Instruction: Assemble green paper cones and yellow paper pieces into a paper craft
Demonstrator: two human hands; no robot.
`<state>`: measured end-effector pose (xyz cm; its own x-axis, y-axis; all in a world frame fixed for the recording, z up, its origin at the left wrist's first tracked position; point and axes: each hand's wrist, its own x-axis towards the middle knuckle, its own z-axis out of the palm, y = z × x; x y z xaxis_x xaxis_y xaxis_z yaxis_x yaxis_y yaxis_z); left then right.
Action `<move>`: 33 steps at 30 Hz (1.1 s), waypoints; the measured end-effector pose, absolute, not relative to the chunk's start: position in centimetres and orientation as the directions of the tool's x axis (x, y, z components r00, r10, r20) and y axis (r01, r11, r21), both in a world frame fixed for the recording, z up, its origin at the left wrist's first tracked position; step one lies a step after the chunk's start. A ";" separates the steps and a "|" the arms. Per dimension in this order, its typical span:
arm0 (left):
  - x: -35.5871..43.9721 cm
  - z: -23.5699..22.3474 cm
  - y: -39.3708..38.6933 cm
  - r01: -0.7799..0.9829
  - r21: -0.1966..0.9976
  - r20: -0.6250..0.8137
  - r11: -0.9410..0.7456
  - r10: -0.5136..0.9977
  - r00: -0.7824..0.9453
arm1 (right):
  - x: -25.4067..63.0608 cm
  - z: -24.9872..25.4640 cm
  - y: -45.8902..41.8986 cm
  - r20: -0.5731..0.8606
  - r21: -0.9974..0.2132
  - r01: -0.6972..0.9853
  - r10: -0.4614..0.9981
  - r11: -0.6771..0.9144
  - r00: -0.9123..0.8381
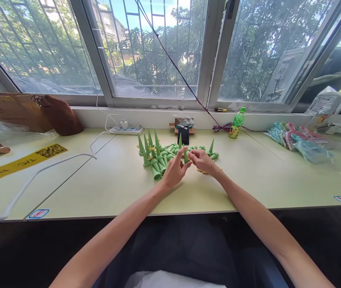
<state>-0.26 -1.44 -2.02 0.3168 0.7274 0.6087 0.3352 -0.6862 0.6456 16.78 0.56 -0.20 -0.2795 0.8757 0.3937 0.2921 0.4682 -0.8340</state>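
A pile of green cone-shaped plastic pieces (158, 158) lies in the middle of the pale green table (113, 180), some standing upright, some lying flat. My left hand (174, 170) and my right hand (202, 161) meet just in front of the pile. Both pinch one small green cone piece (186, 157) between their fingertips. Small yellow parts (202, 171) show under my right hand.
A black phone (183, 135) leans behind the pile. A green bottle (236, 123) stands at the window sill, a white power strip (126, 129) with its cable to the left. Brown bag (59, 116) and cardboard far left; packaged turquoise and pink items (296, 138) at the right.
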 end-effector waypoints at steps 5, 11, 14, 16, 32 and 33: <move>0.1 -1.3 -1.7 0.254 0.714 0.619 -0.653 0.758 0.207 | 16.5 -0.7 1.1 0.441 -0.846 0.253 0.883 0.469 -0.160; 0.2 -1.0 -1.1 0.145 0.882 0.434 -0.449 0.892 0.123 | 16.7 -0.6 1.0 0.446 -0.880 0.128 0.889 0.457 -0.104; 0.3 -1.0 -0.9 -0.001 0.953 0.295 -0.304 0.925 0.241 | 16.7 -0.4 0.8 0.455 -0.879 0.092 0.880 0.468 -0.135; 0.3 -0.8 -1.0 -0.073 0.985 0.171 -0.155 0.927 0.333 | 16.6 -0.5 0.8 0.464 -0.874 0.085 0.873 0.479 -0.149; -0.2 -0.7 -1.1 -0.217 0.976 0.068 0.032 0.896 0.439 | 16.7 -0.5 0.6 0.458 -0.858 0.126 0.853 0.497 -0.249; -0.2 -0.6 -1.2 -0.201 0.979 0.068 0.020 0.904 0.423 | 16.7 -0.5 0.5 0.446 -0.863 0.133 0.858 0.488 -0.256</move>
